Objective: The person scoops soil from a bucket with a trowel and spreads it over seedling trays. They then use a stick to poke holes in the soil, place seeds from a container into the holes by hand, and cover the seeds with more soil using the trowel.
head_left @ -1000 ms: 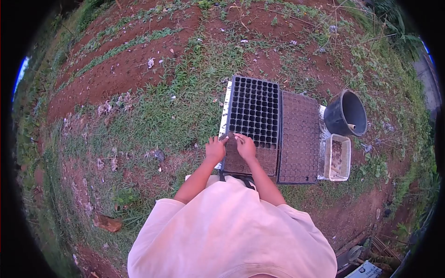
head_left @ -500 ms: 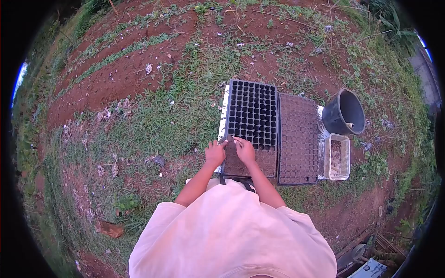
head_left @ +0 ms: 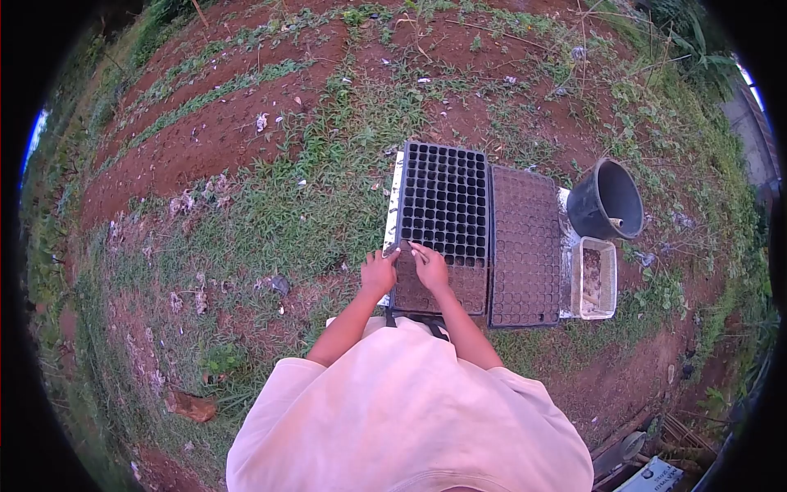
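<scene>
A black seed tray (head_left: 443,197) has empty square cells in its far part and brown soil in the near rows. At its left edge is my left hand (head_left: 379,273), its fingers slightly apart and its thumb side against the tray rim. Over the boundary between soil and empty cells, my right hand (head_left: 430,269) has its index finger and thumb brought together. Whatever lies between those fingertips is too small to make out. Directly right of this tray lies a second seed tray (head_left: 525,246), its cells filled with soil nearly throughout.
A dark bucket (head_left: 592,201) stands right of the trays, with a pale handle-like object inside. Below it sits a whitish plastic basket (head_left: 577,283) with soil residue. A white board (head_left: 393,193) shows under the trays. Grass and weeds (head_left: 311,197) surround them; reddish soil beds (head_left: 197,156) lie beyond.
Both hands keep nearly the same places at the tray. The whole view has shifted very slightly; no object has visibly moved.
</scene>
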Tool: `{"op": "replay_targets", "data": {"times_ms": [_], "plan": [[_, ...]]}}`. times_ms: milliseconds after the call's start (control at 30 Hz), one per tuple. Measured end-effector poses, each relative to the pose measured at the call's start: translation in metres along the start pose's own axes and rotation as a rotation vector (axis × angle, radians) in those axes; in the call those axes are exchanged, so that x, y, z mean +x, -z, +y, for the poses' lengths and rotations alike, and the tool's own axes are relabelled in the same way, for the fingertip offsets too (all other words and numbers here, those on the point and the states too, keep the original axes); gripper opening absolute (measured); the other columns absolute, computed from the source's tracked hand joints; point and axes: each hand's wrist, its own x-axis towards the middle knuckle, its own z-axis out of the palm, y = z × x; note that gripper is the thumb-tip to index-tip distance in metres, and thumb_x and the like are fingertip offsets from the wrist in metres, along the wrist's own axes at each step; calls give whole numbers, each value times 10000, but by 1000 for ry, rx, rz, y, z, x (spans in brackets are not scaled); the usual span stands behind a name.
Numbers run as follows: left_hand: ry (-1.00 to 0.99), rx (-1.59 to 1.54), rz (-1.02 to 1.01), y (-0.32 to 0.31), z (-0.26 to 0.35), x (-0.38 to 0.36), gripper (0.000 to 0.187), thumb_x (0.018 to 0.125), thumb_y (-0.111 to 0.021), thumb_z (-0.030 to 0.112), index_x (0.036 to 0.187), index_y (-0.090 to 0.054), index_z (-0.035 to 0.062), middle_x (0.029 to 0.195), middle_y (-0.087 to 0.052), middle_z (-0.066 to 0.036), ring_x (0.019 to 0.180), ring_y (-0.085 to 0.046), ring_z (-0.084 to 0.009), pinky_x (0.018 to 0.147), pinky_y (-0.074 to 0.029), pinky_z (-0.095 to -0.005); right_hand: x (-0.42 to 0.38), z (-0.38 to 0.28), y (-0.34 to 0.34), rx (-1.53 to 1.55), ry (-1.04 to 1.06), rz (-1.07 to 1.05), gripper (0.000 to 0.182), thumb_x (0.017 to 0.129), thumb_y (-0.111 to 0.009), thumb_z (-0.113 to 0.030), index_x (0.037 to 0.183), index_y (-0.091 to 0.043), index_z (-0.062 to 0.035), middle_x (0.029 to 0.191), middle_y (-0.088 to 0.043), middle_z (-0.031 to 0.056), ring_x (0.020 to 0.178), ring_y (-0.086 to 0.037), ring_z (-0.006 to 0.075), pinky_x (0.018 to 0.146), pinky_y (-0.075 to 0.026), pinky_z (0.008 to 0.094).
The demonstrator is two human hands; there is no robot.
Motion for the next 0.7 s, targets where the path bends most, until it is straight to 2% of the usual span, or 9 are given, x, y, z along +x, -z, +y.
{"op": "replay_targets", "data": {"times_ms": [467,533,633,700], "plan": [[-13,-50,-21,0,-4,1,527,875,-522,195,1375,-474,354,1221,-500,-154,1182,-481,-357,935,-464,-492,0,-2,-1,-23,-10,-25,234,897,-619,-149,1118,-691,-125,1059,-681,156,981,-661,312,851,-514,352],[-16,-35,-28,1,-4,0,522,879,-514,200,1376,-472,355,1215,-501,-156,1172,-484,-358,933,-465,-491,1,-1,-1,25,-13,-32,238,903,-609,-219,1111,-692,-140,1071,-675,126,970,-636,324,844,-505,390],[-20,-46,-40,1,-5,2,523,883,-508,204,1380,-465,360,1206,-502,-159,1159,-491,-358,931,-464,-494,3,-3,1,-43,-48,-46,238,897,-619,-157,1124,-691,-144,1063,-681,152,977,-661,322,849,-514,359],[-22,-38,-36,0,-6,2,522,885,-507,204,1381,-463,362,1203,-503,-159,1159,-491,-357,932,-464,-495,2,-6,2,-35,-47,-47,238,899,-619,-169,1124,-694,-154,1065,-682,142,972,-657,320,855,-510,361]]}}
